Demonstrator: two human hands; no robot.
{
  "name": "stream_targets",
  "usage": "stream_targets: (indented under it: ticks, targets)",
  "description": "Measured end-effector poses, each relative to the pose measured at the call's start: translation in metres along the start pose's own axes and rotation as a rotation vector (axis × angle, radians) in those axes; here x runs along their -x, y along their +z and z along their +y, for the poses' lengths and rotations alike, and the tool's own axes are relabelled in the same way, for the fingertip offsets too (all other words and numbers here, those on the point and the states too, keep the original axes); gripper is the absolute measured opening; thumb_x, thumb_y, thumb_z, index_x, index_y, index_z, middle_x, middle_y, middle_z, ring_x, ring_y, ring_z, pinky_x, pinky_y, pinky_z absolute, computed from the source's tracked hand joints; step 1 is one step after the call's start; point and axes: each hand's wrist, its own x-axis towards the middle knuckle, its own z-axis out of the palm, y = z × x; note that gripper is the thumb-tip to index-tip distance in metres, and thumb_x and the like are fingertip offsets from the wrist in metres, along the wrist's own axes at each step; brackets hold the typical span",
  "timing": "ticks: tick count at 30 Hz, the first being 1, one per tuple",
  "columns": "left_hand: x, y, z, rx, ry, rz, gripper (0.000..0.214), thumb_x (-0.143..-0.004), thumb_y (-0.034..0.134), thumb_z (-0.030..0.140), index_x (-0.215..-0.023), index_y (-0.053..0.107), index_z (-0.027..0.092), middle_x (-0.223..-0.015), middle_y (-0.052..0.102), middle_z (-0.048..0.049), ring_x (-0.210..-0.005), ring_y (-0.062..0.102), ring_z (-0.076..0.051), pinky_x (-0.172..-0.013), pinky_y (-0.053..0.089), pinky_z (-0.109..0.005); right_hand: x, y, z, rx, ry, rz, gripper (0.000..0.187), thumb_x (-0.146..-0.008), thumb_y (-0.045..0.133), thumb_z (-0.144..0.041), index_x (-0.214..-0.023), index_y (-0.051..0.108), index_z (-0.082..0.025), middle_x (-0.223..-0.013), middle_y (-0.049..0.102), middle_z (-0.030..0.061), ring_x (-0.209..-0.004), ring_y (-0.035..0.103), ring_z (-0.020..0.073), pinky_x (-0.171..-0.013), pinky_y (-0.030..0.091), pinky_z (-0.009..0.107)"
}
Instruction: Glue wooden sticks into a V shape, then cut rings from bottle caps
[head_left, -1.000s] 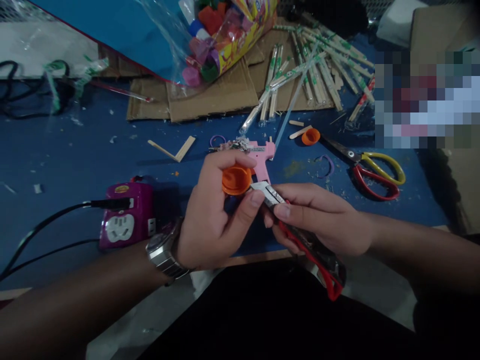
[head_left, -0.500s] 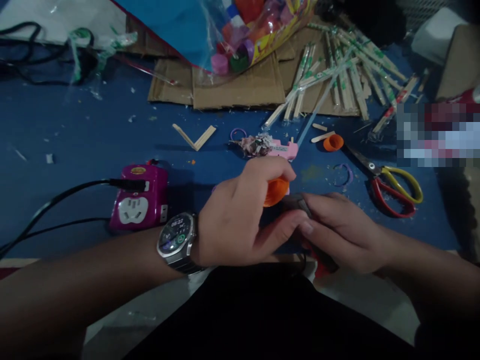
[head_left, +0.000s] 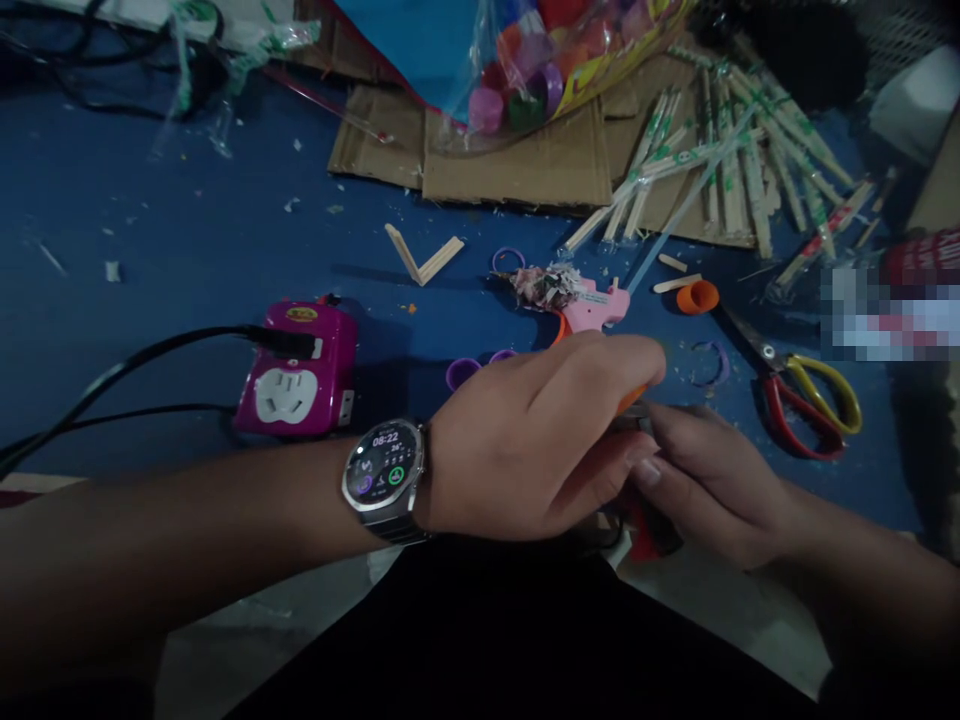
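Note:
My left hand [head_left: 551,435], with a wristwatch [head_left: 384,475] on the wrist, is closed over an orange bottle cap [head_left: 631,397]; only a sliver of the cap shows under the fingers. My right hand [head_left: 712,485] sits just right of it, wrapped round a red-handled utility knife [head_left: 649,530] whose tip points at the cap and is mostly hidden. Both hands are low over the near edge of the blue table [head_left: 187,240].
A pink glue gun [head_left: 589,305] lies just beyond my hands. A purple power socket [head_left: 296,372] with black cables is at left. Scissors [head_left: 806,395], another orange cap [head_left: 697,297], chopsticks [head_left: 720,165], cardboard [head_left: 517,165] and a bag of caps [head_left: 540,70] lie farther back.
My left hand turned palm-down over the orange cap, hiding it, and both hands shifted right and lower. The knife blade went out of sight under the hands.

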Motion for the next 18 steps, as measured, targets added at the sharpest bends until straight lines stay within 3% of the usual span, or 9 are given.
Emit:
stream_targets:
  ticks: [5,12,18]
  targets:
    - [-0.0017,-0.0003,-0.0021,-0.031,0.064,-0.018,0.023,-0.098,0.063,0.022,-0.121,0.063,0.017,-0.113,0.074,-0.0135,-0.099,0.075,-0.029,-0.077,0.059,-0.04,0.0008,-0.0011,0.0008,-0.038,0.004,0.0,0.008,-0.105,0.052,-0.017,-0.098,0.052,-0.022,-0.072,0.053,-0.0062,-0.056,0.048,0.007,-0.052,0.039,0.02]
    - [-0.0012,0.0006,-0.0024,0.008,0.076,-0.007,0.022,-0.093,0.066,0.021,-0.115,0.064,0.02,-0.113,0.075,-0.0131,-0.099,0.076,-0.03,-0.077,0.061,-0.04,-0.0008,-0.0002,0.0024,0.02,-0.027,-0.03,0.01,-0.105,0.051,-0.018,-0.098,0.048,-0.025,-0.076,0.053,-0.0064,-0.058,0.051,0.0085,-0.054,0.042,0.021]
    - [0.0026,0.0029,-0.0018,-0.038,0.093,0.001,0.032,-0.094,0.062,0.019,-0.125,0.054,0.017,-0.121,0.074,-0.0141,-0.107,0.077,-0.029,-0.082,0.064,-0.039,-0.0007,0.0016,0.0024,0.054,-0.043,-0.017,0.011,-0.107,0.052,-0.022,-0.098,0.047,-0.026,-0.076,0.053,-0.0071,-0.056,0.052,0.0083,-0.05,0.041,0.022]
